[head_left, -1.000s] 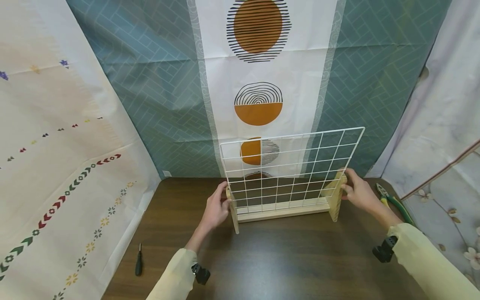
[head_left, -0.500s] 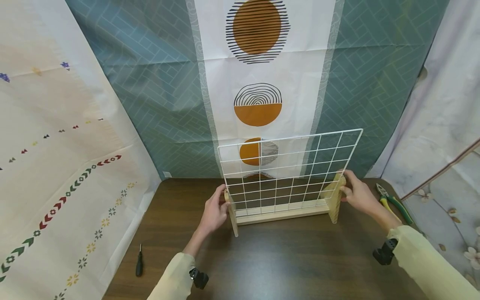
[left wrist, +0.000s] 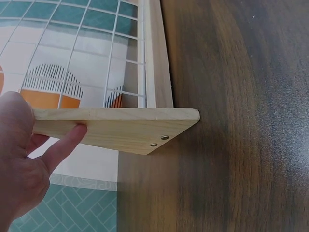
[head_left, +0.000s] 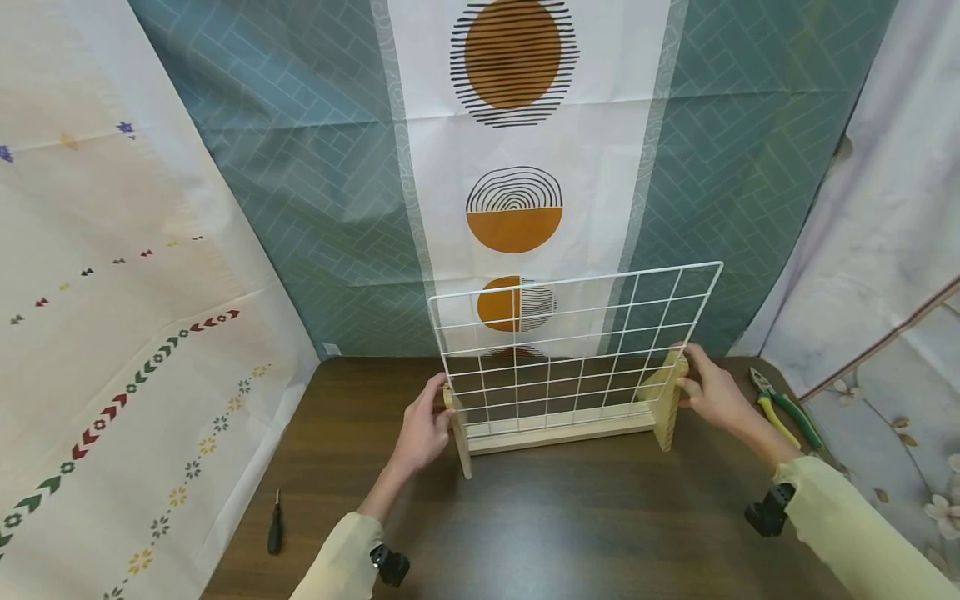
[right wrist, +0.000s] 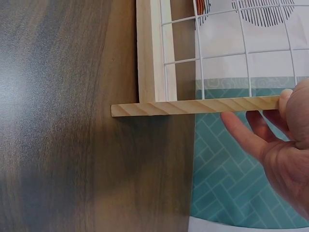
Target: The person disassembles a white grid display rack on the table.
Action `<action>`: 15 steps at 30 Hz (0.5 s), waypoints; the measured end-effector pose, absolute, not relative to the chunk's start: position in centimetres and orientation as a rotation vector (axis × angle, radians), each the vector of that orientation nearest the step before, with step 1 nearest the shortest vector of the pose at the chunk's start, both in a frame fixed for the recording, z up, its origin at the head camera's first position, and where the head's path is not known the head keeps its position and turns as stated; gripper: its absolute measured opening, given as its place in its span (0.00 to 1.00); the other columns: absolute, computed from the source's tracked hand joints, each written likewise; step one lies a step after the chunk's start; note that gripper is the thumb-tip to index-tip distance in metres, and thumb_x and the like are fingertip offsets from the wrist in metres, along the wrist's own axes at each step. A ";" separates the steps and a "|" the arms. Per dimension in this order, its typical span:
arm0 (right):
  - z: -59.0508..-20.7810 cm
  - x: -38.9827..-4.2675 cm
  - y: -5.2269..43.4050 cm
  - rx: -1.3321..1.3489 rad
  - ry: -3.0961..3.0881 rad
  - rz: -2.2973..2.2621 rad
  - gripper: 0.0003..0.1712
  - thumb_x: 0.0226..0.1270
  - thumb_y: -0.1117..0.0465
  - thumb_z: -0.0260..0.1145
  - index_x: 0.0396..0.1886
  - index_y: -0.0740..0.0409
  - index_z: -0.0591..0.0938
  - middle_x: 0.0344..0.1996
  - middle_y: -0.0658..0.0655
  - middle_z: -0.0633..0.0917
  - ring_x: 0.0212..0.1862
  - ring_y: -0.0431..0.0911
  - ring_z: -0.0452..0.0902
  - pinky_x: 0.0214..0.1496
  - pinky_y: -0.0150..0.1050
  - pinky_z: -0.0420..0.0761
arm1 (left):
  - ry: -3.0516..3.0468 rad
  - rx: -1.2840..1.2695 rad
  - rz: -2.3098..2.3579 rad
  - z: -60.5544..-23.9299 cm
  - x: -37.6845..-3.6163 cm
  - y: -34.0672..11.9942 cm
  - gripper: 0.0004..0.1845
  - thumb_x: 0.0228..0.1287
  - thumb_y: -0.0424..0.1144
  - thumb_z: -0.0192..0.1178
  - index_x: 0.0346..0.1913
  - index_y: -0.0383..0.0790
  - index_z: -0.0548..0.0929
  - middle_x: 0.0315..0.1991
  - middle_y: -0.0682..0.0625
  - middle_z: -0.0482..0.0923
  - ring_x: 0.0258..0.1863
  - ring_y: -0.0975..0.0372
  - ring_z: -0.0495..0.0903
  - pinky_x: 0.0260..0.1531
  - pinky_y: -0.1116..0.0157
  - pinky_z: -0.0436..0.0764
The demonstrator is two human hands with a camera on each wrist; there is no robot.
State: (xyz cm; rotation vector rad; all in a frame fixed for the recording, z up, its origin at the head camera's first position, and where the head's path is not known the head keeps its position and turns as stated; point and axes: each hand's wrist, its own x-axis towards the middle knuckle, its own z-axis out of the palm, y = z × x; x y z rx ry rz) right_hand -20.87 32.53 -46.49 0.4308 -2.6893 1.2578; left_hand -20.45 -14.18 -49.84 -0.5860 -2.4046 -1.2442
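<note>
Pale wood, grasped by the left hand (head_left: 422,429), forms the rack's left panel (head_left: 459,435). White wire grid (head_left: 551,360) rises from a straight slat (head_left: 562,435) over the dark-grained table (head_left: 562,525), beside a streaked right panel (head_left: 666,408) gripped by the right hand (head_left: 714,390).

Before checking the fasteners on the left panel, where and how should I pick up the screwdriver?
Take the screwdriver by its handle, coming from above with the left grip once that can leave the left panel. It lies flat, thicker handle toward the person and slim shaft pointing away, so pinching across the handle should hold best.
</note>
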 end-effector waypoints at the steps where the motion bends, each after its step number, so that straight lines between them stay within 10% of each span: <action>1: -46.5 -20.9 32.5 0.431 -2.692 1.256 0.29 0.71 0.80 0.55 0.69 0.68 0.60 0.48 0.79 0.75 0.46 0.71 0.79 0.34 0.52 0.86 | -2.403 -0.581 -1.249 -49.8 -20.4 -14.2 0.31 0.58 0.15 0.62 0.64 0.35 0.70 0.44 0.39 0.80 0.37 0.50 0.86 0.30 0.64 0.86; 15: -46.5 -20.5 32.0 0.437 -2.693 1.233 0.29 0.71 0.81 0.54 0.68 0.67 0.60 0.49 0.79 0.75 0.47 0.72 0.79 0.33 0.48 0.87 | -2.411 -0.571 -1.259 -49.9 -19.7 -14.6 0.32 0.58 0.14 0.61 0.65 0.33 0.69 0.45 0.38 0.79 0.39 0.48 0.86 0.28 0.66 0.85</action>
